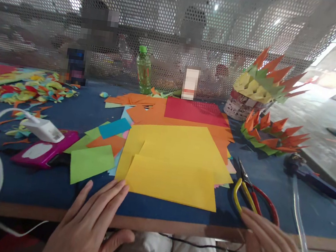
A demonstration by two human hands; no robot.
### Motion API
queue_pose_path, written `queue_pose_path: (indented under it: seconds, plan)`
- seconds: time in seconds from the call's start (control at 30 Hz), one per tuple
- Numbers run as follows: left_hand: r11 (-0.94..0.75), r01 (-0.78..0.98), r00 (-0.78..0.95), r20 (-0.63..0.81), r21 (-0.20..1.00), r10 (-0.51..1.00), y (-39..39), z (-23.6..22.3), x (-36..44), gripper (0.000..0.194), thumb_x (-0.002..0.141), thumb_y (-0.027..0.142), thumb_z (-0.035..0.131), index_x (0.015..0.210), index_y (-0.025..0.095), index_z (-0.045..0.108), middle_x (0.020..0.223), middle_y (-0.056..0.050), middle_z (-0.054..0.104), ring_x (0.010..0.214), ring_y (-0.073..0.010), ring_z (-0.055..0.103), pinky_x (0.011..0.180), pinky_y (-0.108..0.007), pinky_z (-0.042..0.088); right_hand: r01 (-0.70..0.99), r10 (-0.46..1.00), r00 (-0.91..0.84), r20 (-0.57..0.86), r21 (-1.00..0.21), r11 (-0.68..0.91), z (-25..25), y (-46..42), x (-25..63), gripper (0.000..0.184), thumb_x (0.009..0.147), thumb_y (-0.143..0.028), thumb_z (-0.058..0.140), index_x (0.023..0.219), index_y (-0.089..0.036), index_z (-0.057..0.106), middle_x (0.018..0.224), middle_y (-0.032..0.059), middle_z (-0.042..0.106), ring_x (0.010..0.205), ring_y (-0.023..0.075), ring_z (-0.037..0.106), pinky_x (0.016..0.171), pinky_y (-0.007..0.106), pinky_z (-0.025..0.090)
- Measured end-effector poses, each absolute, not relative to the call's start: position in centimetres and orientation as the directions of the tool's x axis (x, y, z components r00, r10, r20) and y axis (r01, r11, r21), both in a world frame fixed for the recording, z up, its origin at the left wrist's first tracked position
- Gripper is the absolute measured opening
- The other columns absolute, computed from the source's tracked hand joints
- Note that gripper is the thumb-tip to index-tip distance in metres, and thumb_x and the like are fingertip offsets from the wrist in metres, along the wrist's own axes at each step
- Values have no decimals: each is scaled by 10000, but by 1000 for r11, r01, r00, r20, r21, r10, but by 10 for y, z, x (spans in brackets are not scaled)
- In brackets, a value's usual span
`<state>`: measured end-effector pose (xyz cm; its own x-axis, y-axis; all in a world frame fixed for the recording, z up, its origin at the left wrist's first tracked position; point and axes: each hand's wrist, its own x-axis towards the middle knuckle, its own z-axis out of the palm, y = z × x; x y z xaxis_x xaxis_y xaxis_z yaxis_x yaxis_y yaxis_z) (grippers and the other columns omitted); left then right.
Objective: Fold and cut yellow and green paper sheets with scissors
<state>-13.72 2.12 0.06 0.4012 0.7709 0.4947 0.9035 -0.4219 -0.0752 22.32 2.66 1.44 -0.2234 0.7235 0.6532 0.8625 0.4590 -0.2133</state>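
My left hand [93, 219] is open over the table's front edge, its fingertips at the lower left corner of a folded yellow paper sheet [173, 180]. That sheet lies on a pile with orange paper [153, 118] and a red sheet [191, 110]. Small green [91, 163] and blue [115, 128] paper pieces lie left of the pile. My right hand [272, 247] has its fingers stretched out, with fingertips at the handles of scissors [252, 191] that have one yellow and one red handle. Whether they touch the scissors I cannot tell.
A purple power strip [43, 153] with a white plug [43, 129] and cable lies left. A hot glue gun [318, 181] with a clear glue stick lies right. Behind stand paper-spiked rings [275, 136], a green bottle [144, 71] and a perforated metal screen [169, 23]. Paper scraps [33, 89] lie far left.
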Motion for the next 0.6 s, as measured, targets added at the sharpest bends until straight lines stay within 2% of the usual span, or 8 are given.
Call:
queue_pose_path:
  seconds: [0.1,0.2,0.37,0.47,0.6]
  plan:
    - [-445,895,402,481,-27,779,24,13,-136,670,957,589,516,1426,111,487,1347,-153,642,1239,-278,600,1241,-420,165,941,766,34,642,-278,192,17,39,225,371,980,-318,518,1327,-218,602,1300,112,671,1080,338,663,922,503,513]
    - [-389,920,308,515,54,800,33,22,-135,610,989,493,515,1469,129,416,1394,-154,596,1292,-272,555,1213,-406,241,968,826,68,559,-239,82,11,52,229,487,984,-514,410,1286,-202,630,1324,137,657,1053,387,668,870,555,532]
    - [-291,946,180,520,141,835,64,28,-137,519,1006,380,508,1476,200,381,1427,-156,561,1300,-301,547,1075,-442,438,968,856,91,509,-247,44,1,65,242,507,970,-540,374,1232,-208,653,1261,113,695,1000,361,696,874,529,555]
    - [-281,941,178,429,190,886,83,32,-138,495,1003,393,504,1450,201,412,1404,-157,588,1283,-316,565,1038,-465,467,970,888,101,449,-242,12,5,69,245,506,962,-558,376,1241,-227,640,1247,99,697,969,342,713,802,486,581]
    - [-301,900,224,258,316,940,102,43,-136,527,948,370,594,1430,219,442,1387,-127,617,1277,-299,574,1039,-455,468,982,925,113,363,-180,-49,16,73,243,455,981,-512,357,1283,-278,604,1256,64,695,870,308,741,677,435,587]
